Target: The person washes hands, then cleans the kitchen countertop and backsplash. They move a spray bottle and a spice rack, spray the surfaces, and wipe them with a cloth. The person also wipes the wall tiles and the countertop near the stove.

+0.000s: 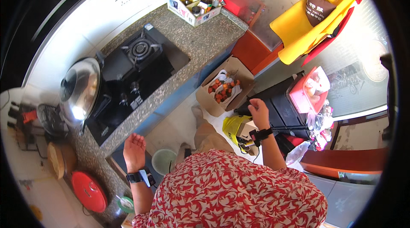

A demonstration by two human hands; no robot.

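Observation:
My left hand (134, 151) is raised beside the front edge of the speckled stone counter (153, 96), with nothing in it and its fingers slightly curled. My right hand (260, 112) hangs in the air, empty, thumb apart, above a yellow bag (231, 127) that holds a box. Each wrist wears a strapped device. Ahead, a black gas stove (128, 80) is set in the counter. A wok with a domed metal lid (84, 90) sits on its left burner; the other burner (140, 49) is bare. An open cardboard box (211, 103) with small orange-red fruits (224, 90) stands on the floor.
A carton of sauce bottles (195, 16) is at the counter's back corner. Black storage boxes (282, 106) carry a pink basket (296, 98) on my right. A pale green bucket (164, 161) stands by my feet. A red lid (88, 191) and knives (13, 114) are at the left.

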